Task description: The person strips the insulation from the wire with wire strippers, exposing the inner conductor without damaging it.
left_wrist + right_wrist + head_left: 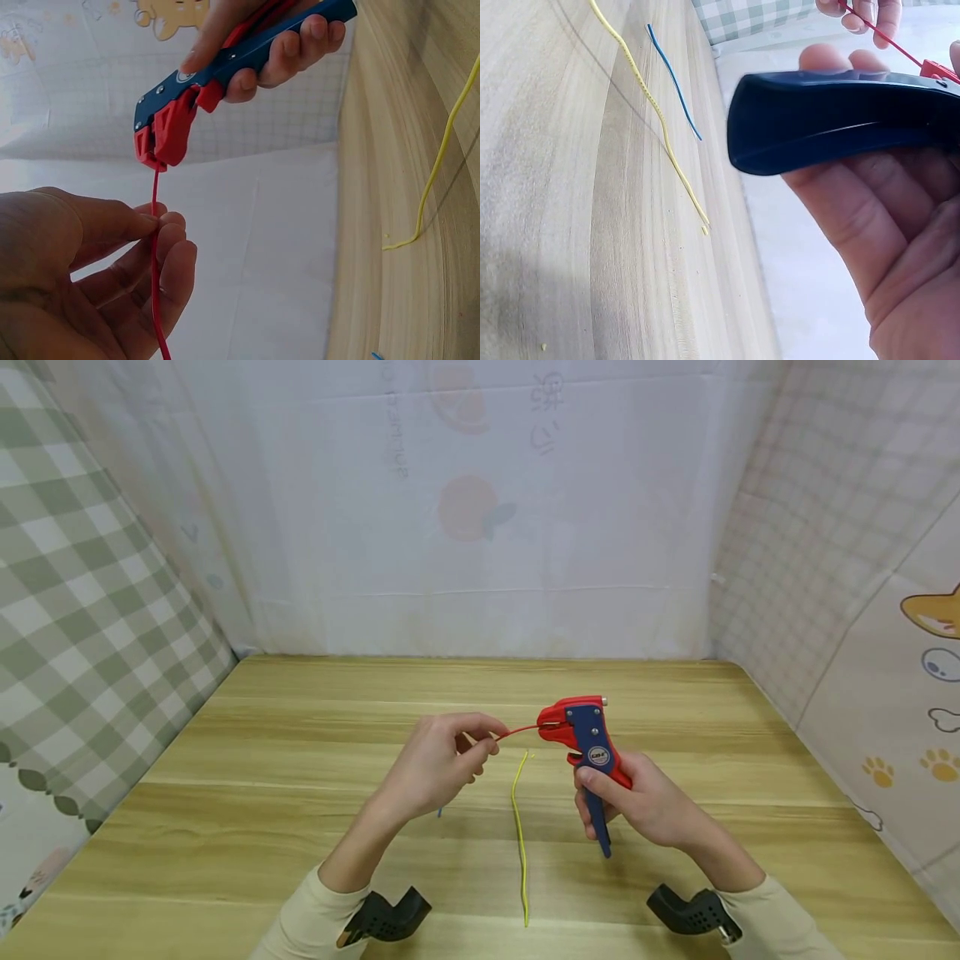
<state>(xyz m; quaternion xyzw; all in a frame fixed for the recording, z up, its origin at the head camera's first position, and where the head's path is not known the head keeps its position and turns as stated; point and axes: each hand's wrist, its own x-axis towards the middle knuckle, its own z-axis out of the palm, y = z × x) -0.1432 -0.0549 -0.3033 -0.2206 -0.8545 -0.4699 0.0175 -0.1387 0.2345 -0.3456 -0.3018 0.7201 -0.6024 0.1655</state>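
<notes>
My left hand [435, 764] pinches a red wire [519, 730] between thumb and fingertips above the table. The wire's far end goes into the red jaws of a wire stripper [594, 735] with blue handles. Around those handles curl the fingers of my right hand [654, 800], with the thumb along the side. In the left wrist view the rest of the red wire [156, 292] runs down across the left fingers. The wire's tip is hidden inside the stripper's jaws.
A yellow wire [522, 843] lies lengthwise on the wooden table [300, 860] between the hands. Beyond it, in the right wrist view, is a shorter blue wire [675, 84]. A small yellow scrap [704, 231] sits by the yellow wire's end. Patterned cloth walls surround the table.
</notes>
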